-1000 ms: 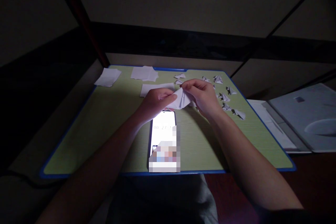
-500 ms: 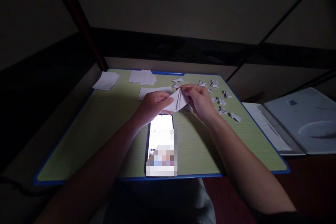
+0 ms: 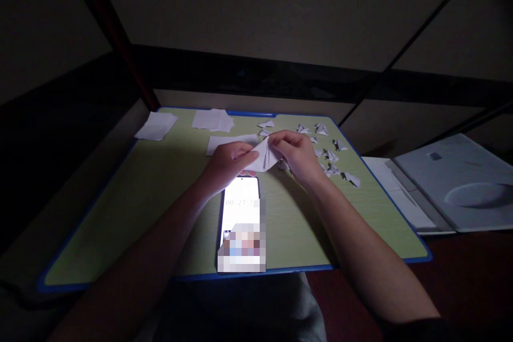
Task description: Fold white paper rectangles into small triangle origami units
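A small white folded paper point(image 3: 266, 156) sits between both my hands, just above a green board with a blue rim point(image 3: 160, 192). My left hand point(image 3: 226, 163) pinches its left side. From the right, my right hand point(image 3: 296, 154) pinches the top edge with fingers closed on the paper. A lit phone point(image 3: 241, 219) lies on the board right below my hands.
Several small folded paper pieces point(image 3: 331, 156) lie scattered at the board's right. Flat white paper slips point(image 3: 212, 119) and another stack point(image 3: 156, 125) lie at the far left edge. A grey folder point(image 3: 457, 181) lies off the board to the right. The room is dark.
The paper has been folded tighter between my hands, which have drawn closer together. The view has shifted slightly, so the board sits lower and more to the left.
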